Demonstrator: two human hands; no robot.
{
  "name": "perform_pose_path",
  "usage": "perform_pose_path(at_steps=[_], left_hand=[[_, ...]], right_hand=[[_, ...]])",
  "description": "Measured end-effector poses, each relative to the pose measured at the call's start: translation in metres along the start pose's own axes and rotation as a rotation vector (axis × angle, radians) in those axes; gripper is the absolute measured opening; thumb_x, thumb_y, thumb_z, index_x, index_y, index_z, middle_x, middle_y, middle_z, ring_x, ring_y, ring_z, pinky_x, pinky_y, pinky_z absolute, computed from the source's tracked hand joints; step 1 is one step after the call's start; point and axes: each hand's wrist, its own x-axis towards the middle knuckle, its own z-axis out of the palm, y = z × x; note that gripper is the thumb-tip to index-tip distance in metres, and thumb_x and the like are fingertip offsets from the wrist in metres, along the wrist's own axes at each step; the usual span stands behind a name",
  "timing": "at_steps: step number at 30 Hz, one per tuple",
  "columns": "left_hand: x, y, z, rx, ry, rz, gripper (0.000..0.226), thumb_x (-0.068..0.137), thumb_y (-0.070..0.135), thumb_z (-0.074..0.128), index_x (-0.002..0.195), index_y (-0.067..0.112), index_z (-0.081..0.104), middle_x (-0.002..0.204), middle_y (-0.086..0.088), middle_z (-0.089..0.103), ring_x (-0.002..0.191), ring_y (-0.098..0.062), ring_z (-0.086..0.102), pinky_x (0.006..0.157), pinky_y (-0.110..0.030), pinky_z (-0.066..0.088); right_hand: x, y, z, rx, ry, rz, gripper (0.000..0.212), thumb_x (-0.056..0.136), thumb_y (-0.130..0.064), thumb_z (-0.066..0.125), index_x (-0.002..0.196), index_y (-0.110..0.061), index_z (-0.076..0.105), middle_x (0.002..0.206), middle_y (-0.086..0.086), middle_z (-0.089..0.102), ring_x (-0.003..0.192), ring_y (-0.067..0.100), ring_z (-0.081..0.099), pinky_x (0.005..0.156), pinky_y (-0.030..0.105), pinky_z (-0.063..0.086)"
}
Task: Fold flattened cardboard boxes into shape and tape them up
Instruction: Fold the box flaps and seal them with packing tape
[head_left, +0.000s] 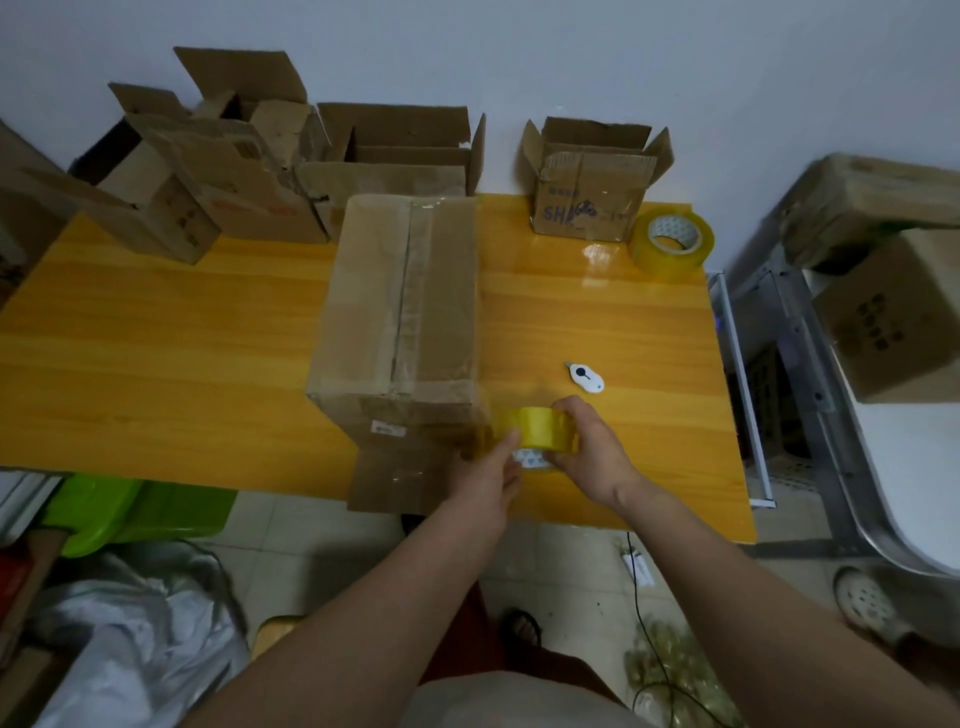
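Head view looks down on a yellow desk (156, 332) where a closed cardboard box (400, 306) lies lengthwise at the centre, its near end hanging past the desk's front edge, probably so tape can wrap down over that end. A strip of clear tape already runs along its top seam. Just beside the box's near right corner, at about 5 o'clock from it, both hands meet on a yellow tape roll (535, 434). The right hand (597, 457) has its grip curled round the roll, thumb over the top, to steady it; the left hand (488, 473) pinches at the roll's left face with its fingertips, apparently hunting for or peeling the free end, though the end itself is too small to make out. A small white cutter (586, 378) lies at 1 o'clock from the hands, near enough to reach for trimming. A larger spare roll (672, 244) sits at the desk's far right, at 2 o'clock, beside an open printed box (592, 192). More opened boxes (234, 171) line the wall at 11 o'clock, set back as if to keep the working area free.
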Motion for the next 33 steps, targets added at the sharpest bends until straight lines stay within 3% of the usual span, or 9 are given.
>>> perform_pose_path(at_steps=[2, 6, 10, 14, 17, 21, 24, 28, 33], left_hand=[[0.007, 0.004, 0.004, -0.172, 0.017, -0.041, 0.058, 0.086, 0.007, 0.068, 0.138, 0.000, 0.042, 0.102, -0.016, 0.061, 0.079, -0.020, 0.060, 0.081, -0.037, 0.052], [0.009, 0.008, 0.004, -0.350, 0.025, -0.066, 0.050, 0.087, -0.007, 0.061, 0.134, -0.001, 0.046, 0.126, -0.022, 0.057, 0.081, -0.024, 0.059, 0.086, -0.043, 0.050], [0.011, 0.003, 0.008, -0.447, 0.041, -0.064, 0.051, 0.087, -0.009, 0.060, 0.135, 0.002, 0.047, 0.110, -0.017, 0.061, 0.082, -0.024, 0.059, 0.086, -0.042, 0.049], [0.013, 0.005, -0.006, -0.463, 0.047, -0.026, 0.048, 0.088, -0.008, 0.058, 0.134, 0.004, 0.049, 0.124, -0.019, 0.059, 0.088, -0.025, 0.060, 0.071, -0.038, 0.051], [0.012, 0.012, -0.029, -0.426, 0.052, 0.082, 0.046, 0.091, -0.007, 0.054, 0.134, 0.009, 0.049, 0.122, -0.016, 0.061, 0.085, -0.021, 0.061, 0.069, -0.035, 0.054], [0.008, 0.028, -0.058, -0.406, 0.142, 0.216, 0.041, 0.091, -0.008, 0.054, 0.123, 0.017, 0.052, 0.096, -0.003, 0.065, 0.076, -0.016, 0.058, 0.061, -0.028, 0.057], [0.005, 0.033, -0.072, -0.374, 0.228, 0.212, 0.029, 0.089, -0.006, 0.058, 0.108, 0.015, 0.052, 0.100, -0.007, 0.062, 0.078, -0.019, 0.060, 0.068, -0.032, 0.054], [-0.002, 0.034, -0.080, -0.275, 0.187, 0.195, 0.018, 0.090, -0.003, 0.058, 0.086, 0.015, 0.056, 0.080, -0.006, 0.061, 0.067, -0.016, 0.057, 0.055, -0.025, 0.053], [-0.009, 0.035, -0.085, -0.231, 0.141, 0.227, 0.015, 0.092, 0.003, 0.059, 0.083, 0.015, 0.056, 0.070, -0.004, 0.054, 0.057, -0.011, 0.050, 0.054, -0.023, 0.050]], right_hand=[[0.001, 0.003, -0.004, 0.045, -0.093, 0.005, 0.056, 0.078, 0.004, 0.068, 0.125, -0.017, 0.048, 0.122, 0.006, 0.046, 0.113, 0.021, 0.047, 0.081, 0.026, 0.044], [0.016, 0.011, -0.020, 0.120, -0.153, 0.056, 0.070, 0.081, 0.015, 0.053, 0.139, -0.022, 0.041, 0.133, 0.004, 0.040, 0.120, 0.020, 0.044, 0.060, 0.013, 0.043], [0.048, 0.021, -0.025, -0.175, 0.130, 0.061, 0.053, 0.089, 0.001, 0.054, 0.139, -0.016, 0.044, 0.141, 0.016, 0.038, 0.130, 0.034, 0.032, 0.101, 0.029, 0.029], [0.079, 0.037, -0.017, -0.307, 0.060, 0.141, 0.049, 0.098, -0.015, 0.050, 0.144, -0.021, 0.037, 0.151, 0.019, 0.026, 0.137, 0.037, 0.019, 0.108, 0.040, 0.022], [0.089, 0.046, -0.004, -0.355, 0.086, 0.117, 0.041, 0.095, -0.014, 0.052, 0.135, -0.015, 0.050, 0.140, 0.019, 0.041, 0.126, 0.040, 0.032, 0.101, 0.041, 0.030], [0.087, 0.039, 0.021, -0.197, 0.179, 0.075, 0.007, 0.089, -0.006, 0.059, 0.094, -0.002, 0.062, 0.110, 0.020, 0.056, 0.100, 0.034, 0.050, 0.079, 0.036, 0.041], [0.075, 0.014, 0.031, 0.033, 0.109, 0.130, 0.021, 0.089, -0.007, 0.063, 0.106, -0.004, 0.050, 0.097, 0.013, 0.054, 0.083, 0.025, 0.050, 0.065, 0.031, 0.036], [0.037, -0.049, 0.034, 0.101, 0.084, -0.320, 0.014, 0.083, -0.009, 0.072, 0.096, -0.012, 0.069, 0.093, 0.001, 0.061, 0.082, 0.011, 0.055, 0.065, 0.014, 0.041], [0.012, -0.100, 0.040, -0.097, -0.006, -0.904, 0.015, 0.084, -0.001, 0.066, 0.097, -0.004, 0.073, 0.092, 0.015, 0.059, 0.085, 0.024, 0.057, 0.076, 0.020, 0.041]])
